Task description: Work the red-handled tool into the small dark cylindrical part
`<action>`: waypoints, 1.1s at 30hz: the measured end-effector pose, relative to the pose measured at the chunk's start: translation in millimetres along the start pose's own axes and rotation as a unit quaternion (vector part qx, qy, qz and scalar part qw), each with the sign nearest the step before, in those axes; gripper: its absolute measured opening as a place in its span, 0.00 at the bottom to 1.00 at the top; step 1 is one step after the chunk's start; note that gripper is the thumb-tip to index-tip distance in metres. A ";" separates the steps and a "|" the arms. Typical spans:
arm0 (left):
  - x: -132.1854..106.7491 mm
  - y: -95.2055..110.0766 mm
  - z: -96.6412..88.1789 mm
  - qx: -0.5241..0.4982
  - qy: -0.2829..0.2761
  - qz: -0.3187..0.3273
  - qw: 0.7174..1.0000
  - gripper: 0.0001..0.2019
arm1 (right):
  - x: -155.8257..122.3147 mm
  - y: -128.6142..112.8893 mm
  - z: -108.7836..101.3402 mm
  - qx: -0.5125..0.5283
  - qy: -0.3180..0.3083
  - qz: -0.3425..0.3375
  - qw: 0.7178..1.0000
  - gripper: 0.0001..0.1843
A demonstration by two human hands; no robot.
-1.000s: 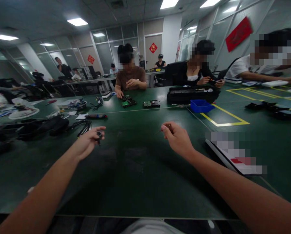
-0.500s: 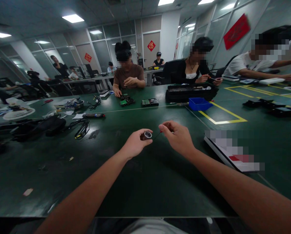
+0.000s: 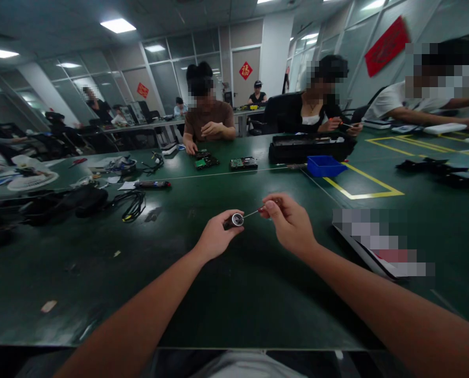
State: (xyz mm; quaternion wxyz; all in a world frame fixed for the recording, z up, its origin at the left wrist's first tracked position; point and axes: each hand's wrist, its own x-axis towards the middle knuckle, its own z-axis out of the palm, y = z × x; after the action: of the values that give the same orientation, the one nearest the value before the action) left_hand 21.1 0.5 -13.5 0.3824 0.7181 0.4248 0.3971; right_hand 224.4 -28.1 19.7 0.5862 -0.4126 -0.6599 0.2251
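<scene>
Hands meet at the centre of the frame above a dark green table (image 3: pixel 226 299). Left hand (image 3: pixel 214 239) is curled shut around a small round part (image 3: pixel 235 220), gripped between thumb and fingers. Right hand (image 3: pixel 289 226), just to its right, pinches a thin tool (image 3: pixel 252 213), tip right beside the part.

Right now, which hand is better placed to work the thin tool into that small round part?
Probably the right. The right hand pinches the thin tool, whose tip sits at the face of the small round part. The left hand is busy holding that part.
</scene>
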 end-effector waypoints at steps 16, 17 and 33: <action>-1.7 -0.9 -3.7 0.022 0.015 0.005 1.000 0.22 | 0.9 1.0 -1.2 -0.069 -0.011 0.011 0.997 0.12; -2.0 -0.5 -3.9 0.025 0.013 0.005 1.000 0.22 | 0.8 0.5 -1.0 -0.071 -0.013 0.010 0.997 0.13; -3.2 2.7 -5.4 0.067 0.016 0.025 0.997 0.20 | -0.8 -6.4 -3.1 -0.187 -0.016 -0.022 0.982 0.17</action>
State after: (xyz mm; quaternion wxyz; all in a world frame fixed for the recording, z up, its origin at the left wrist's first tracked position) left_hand 16.0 -2.3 -9.8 0.3164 0.7460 0.4389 0.3882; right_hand 225.5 -32.9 24.9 0.4928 -0.4965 -0.7087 0.0918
